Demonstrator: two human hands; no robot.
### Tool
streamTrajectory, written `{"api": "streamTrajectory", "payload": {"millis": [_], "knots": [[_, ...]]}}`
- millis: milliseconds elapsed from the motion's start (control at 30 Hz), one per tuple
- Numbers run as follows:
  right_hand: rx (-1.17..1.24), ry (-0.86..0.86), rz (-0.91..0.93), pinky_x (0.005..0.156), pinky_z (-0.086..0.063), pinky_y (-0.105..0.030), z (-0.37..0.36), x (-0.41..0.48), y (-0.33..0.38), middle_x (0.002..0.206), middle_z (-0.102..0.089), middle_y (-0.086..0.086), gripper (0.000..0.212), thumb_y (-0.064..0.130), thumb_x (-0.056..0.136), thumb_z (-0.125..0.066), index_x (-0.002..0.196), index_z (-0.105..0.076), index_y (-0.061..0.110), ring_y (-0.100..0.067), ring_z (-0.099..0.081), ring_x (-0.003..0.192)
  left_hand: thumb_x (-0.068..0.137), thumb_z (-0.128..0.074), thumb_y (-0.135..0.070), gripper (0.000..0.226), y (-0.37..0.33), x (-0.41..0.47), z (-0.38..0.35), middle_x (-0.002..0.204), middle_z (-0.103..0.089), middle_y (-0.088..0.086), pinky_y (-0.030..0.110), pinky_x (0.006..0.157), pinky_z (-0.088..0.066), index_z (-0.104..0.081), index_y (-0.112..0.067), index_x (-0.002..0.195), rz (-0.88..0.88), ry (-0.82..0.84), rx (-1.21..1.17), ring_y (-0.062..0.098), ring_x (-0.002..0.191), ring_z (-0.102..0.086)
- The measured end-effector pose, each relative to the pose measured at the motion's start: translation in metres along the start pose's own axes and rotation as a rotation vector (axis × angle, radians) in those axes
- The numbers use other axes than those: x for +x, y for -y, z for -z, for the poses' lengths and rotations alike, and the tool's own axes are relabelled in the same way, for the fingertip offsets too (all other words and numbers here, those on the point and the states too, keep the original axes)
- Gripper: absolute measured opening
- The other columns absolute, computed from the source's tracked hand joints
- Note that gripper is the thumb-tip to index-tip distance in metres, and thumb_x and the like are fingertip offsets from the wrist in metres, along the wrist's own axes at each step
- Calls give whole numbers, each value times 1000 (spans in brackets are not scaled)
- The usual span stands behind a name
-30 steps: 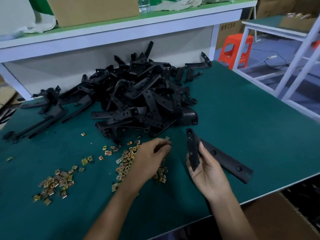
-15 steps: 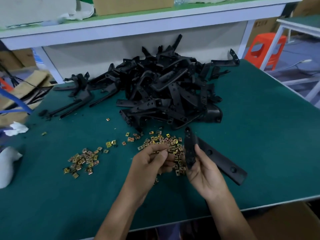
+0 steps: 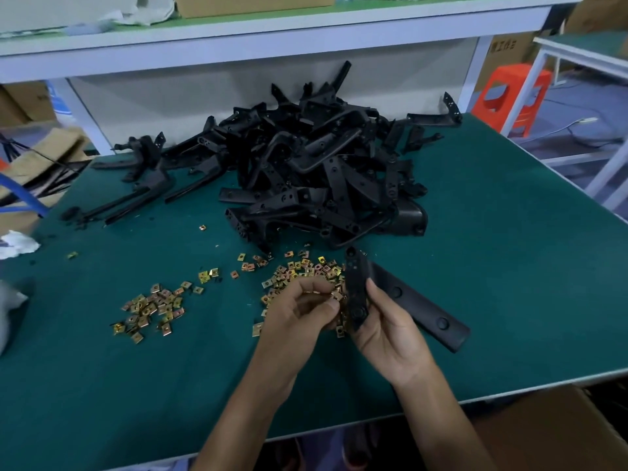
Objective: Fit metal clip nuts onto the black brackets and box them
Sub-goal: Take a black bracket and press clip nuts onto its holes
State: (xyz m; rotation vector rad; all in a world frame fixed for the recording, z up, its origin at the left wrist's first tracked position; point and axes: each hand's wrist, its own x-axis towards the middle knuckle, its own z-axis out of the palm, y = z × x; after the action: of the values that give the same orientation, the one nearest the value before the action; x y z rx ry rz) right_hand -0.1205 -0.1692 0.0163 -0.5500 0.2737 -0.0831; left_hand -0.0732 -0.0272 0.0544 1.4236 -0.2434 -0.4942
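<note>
Surface: green-matted workbench (image 3: 509, 266) in front of you, with a white shelf (image 3: 272, 45) running across the back.
Bracket pile: a tangled heap of black brackets (image 3: 323, 171) sits at the middle back of the bench, and a few lie loose to its left.
Loose nuts: gold-coloured clip nuts (image 3: 299, 270) are scattered just in front of the heap, under and beside your hands. A second cluster (image 3: 149, 307) lies well to the left.
Right hand: your right hand (image 3: 387, 331) is curled round one L-shaped bracket (image 3: 424, 311). Its short arm points up and away from you, and its long arm slants off to the right above the mat.
Left hand: your left hand (image 3: 299, 317) has its fingers curled in, pinching a single clip nut (image 3: 335, 295) at the fingertips, just beside the bracket's short arm.
Below the bench: a cardboard box (image 3: 560, 436) shows past the near edge at lower right.
Background: an orange stool (image 3: 509, 93) stands on the floor at the far right.
</note>
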Motion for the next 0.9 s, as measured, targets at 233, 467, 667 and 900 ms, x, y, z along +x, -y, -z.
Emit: {"api": "streamTrajectory", "payload": {"millis": [233,467,667,900], "knots": [[-71,-8,7,88,-58,-33,3,2,-2,110,-74,-13,31,26,89,-60,109,-79,10,-22,-71,99,89,-67,2,24,-1,0,-2,84,-73,2,20,70,-53,-77,-19,84,5,31,-36,10,78,-66],[-91,-7,21,82,-57,-32,4,3,-3,111,-74,-11,32,27,91,-57,109,-79,13,-21,-70,98,89,-66,2,21,2,2,-3,89,-73,9,24,73,-54,-77,-15,87,21,37,-81,17,82,-65],[13,26,23,79,-60,-28,4,1,0,107,-76,-9,32,23,93,-53,105,-81,11,-17,-74,95,90,-64,4,23,0,2,-3,90,-73,10,27,74,-54,-77,-15,86,15,35,-128,18,82,-65],[-71,36,14,83,-59,-30,0,1,-3,110,-76,-12,32,23,93,-54,107,-80,11,-20,-73,98,90,-63,6,28,0,1,0,84,-72,5,24,72,-54,-77,-17,82,-16,48,-104,14,79,-65]]}}
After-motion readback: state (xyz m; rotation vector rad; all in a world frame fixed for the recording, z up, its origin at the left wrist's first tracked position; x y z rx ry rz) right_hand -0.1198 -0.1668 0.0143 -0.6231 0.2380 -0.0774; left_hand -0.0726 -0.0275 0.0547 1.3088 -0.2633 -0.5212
